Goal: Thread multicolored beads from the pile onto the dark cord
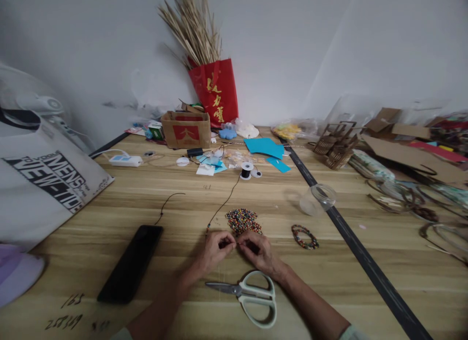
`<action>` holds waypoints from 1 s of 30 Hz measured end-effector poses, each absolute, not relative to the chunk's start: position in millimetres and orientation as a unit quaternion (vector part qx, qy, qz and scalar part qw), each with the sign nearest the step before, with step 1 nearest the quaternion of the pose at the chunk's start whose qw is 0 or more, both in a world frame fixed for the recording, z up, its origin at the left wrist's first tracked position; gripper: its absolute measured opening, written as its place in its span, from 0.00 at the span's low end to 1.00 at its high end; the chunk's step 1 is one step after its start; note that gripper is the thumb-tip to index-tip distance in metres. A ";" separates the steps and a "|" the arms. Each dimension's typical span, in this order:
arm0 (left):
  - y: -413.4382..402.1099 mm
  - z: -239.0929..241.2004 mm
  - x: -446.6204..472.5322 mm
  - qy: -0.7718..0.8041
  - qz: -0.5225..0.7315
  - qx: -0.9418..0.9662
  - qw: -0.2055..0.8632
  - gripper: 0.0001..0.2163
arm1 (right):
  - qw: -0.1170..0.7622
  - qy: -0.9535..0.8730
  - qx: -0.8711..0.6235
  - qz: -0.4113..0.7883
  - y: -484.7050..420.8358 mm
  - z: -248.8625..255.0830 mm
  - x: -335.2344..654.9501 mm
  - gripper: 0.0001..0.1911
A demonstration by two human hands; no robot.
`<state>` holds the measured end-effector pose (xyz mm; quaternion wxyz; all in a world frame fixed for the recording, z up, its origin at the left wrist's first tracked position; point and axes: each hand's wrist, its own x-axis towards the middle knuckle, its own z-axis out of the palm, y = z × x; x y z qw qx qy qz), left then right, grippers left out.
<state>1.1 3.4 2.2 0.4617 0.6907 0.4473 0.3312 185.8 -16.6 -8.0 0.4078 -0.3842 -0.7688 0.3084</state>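
Observation:
My left hand (218, 247) is closed in a pinch by the near edge of a bead pile. A thin black cord (225, 202) runs down to it from a spool (246, 170), with a few small beads (208, 228) threaded just above the hand. Facing it, my right hand (259, 251) also pinches, its fingertips almost meeting the left ones; whatever tiny thing lies between them is too small to make out. Loose multicoloured beads (242, 220) are heaped right beyond both hands. Scissors (238, 289) with pale handles lie just below my hands, blades pointing left.
A black phone (130, 264) lies at left, a beaded bracelet (304, 237) at right. Farther right stands a clear plastic container (317, 199) near a dark strip (351, 228). Blue sheets (263, 148), a cardboard box (186, 130) and a red bag (215, 91) are at the back.

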 end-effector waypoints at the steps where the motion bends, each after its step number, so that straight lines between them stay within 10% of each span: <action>1: 3.5 2.0 1.3 0.448 0.331 0.691 0.461 0.04 | 0.408 -0.770 -0.382 0.307 -16.2 -8.6 186.1 0.06; 30: 5.5 -0.1 0.9 0.434 0.335 0.679 0.489 0.04 | 0.406 -0.768 -0.391 0.304 -15.6 -10.9 186.3 0.06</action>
